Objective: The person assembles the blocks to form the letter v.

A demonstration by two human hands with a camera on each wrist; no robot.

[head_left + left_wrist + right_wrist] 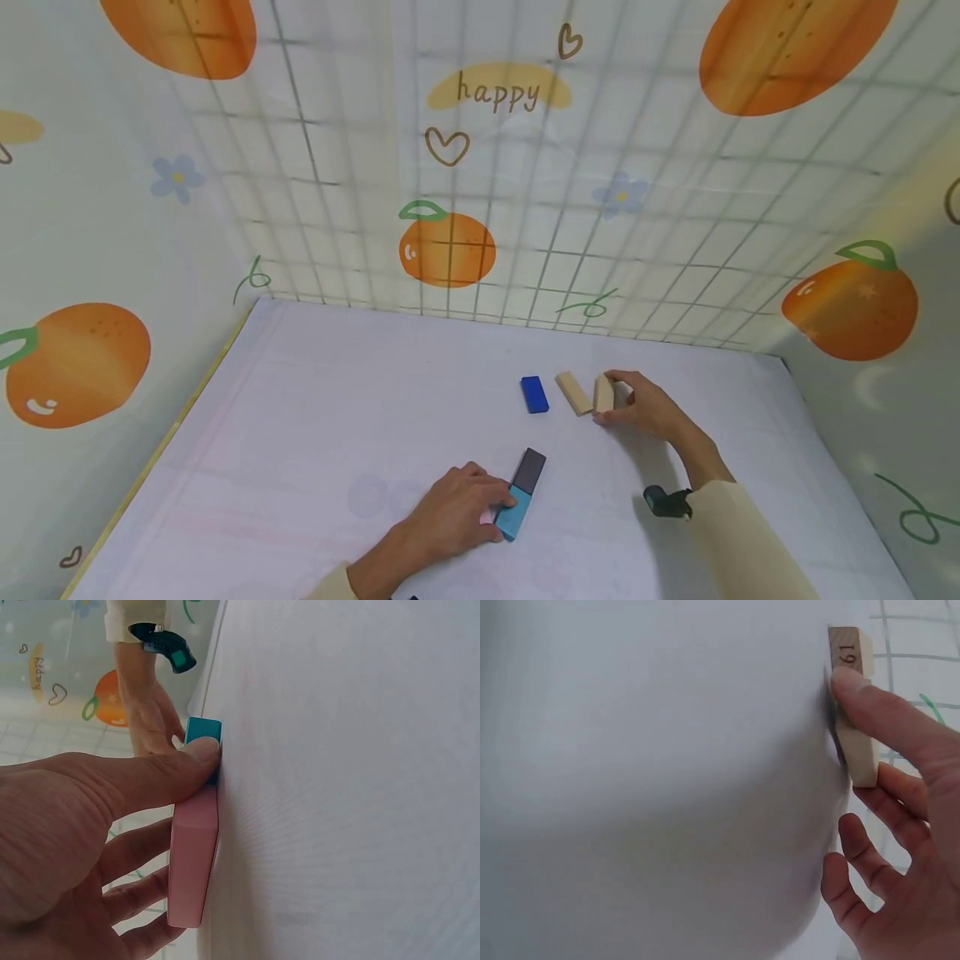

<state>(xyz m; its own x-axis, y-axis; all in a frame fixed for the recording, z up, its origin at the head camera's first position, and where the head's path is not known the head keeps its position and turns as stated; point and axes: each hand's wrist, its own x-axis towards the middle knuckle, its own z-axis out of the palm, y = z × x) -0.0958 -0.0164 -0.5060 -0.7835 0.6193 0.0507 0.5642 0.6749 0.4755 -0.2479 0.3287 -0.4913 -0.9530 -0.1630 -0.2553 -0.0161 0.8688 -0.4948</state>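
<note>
My left hand point(459, 510) pinches a teal block point(514, 515) lying flat, with index finger and thumb at its two ends. A pink block point(193, 859) lies beside it, mostly under the palm in the head view. Touching the teal block's far end is a dark grey block point(529, 472). My right hand point(651, 408) grips a plain wooden block point(604, 393) between thumb and index finger. Just left of that stands a second wooden block point(573, 393), slanted, its near end close to the gripped one. In the right wrist view, the thumb partly covers a number-marked wooden end.
A dark blue block point(535, 394) lies left of the wooden ones on the white tabletop point(315, 417). Patterned walls with oranges and a grid point(517, 275) enclose the back and both sides. A dark device point(666, 502) sits at the right wrist.
</note>
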